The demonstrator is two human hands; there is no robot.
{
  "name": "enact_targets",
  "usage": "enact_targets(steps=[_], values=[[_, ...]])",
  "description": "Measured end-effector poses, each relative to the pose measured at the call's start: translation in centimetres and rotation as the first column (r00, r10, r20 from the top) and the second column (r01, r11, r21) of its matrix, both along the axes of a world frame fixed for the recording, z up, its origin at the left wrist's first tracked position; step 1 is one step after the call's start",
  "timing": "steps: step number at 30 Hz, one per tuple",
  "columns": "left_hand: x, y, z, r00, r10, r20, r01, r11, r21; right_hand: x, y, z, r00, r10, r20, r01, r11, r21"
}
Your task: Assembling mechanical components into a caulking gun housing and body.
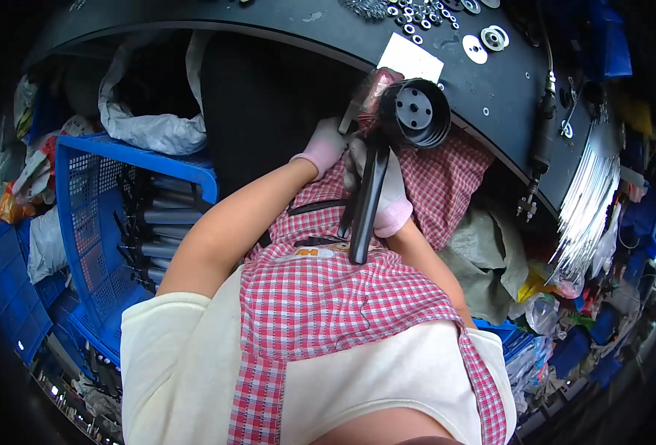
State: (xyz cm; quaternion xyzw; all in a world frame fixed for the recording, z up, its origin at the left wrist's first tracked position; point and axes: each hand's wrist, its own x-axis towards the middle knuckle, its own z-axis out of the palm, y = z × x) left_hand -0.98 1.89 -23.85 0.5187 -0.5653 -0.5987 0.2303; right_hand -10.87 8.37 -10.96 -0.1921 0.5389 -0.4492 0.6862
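Just above the centre of the frame, a round black cup (415,113) with a holed face, and slanting from beside it to mid-frame, a black tube (366,208); cannot tell whether joined. By appearance stiff, smooth, fairly light and hardly fragile, though perhaps a little slippery against cloth gloves; if joined, probably heavier toward the cup. Best taken hold of around the tube close below the cup, with extra support under the cup's ribbed outer wall. Around the tube's upper part, the gloved right hand (392,182), curled narrow and holding it. Farther left, the gloved left hand (326,142), fingers bent beside a pale flat piece (349,120); cannot tell whether gripping it. Left of the cup, a glossy reddish bundle (382,87), too unclear to identify. Across the top of the frame, a dark bench (269,12) with a white card (409,58) at its edge, small rings (415,22) and pale discs (475,50); at upper right, a hand tool (543,137) and a fan of silvery rods (589,193). At left, a blue crate (135,153) of grey tubes (171,216); at lower right, crumpled plastic bags (543,313).
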Motion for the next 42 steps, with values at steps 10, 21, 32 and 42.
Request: enact_targets(steps=[10,21,32,42], values=[[1.4,-0.3,3.2,0.912,0.408,-0.045,-0.393,0.837,-0.380,-8.1,-2.0,11.2,0.533,-0.334,-0.778,-0.303,0.783,-0.544],[0.5,-3.5,16.5,0.930,-0.322,-0.175,0.053,0.590,-0.805,-7.5,-5.0,10.9,0.243,-0.154,-0.958,-0.754,0.591,-0.287],[-0.4,-2.3,15.4,0.787,-0.202,-0.583,-0.110,0.884,-0.455,-7.7,-4.7,14.7,-0.114,-0.380,-0.918,-0.850,0.515,-0.108],[-0.3,-2.8,15.1,0.886,-0.242,-0.394,-0.089,0.747,-0.659,-6.5,-3.0,11.7,-0.237,-0.381,-0.894,-0.848,0.530,-0.002]])
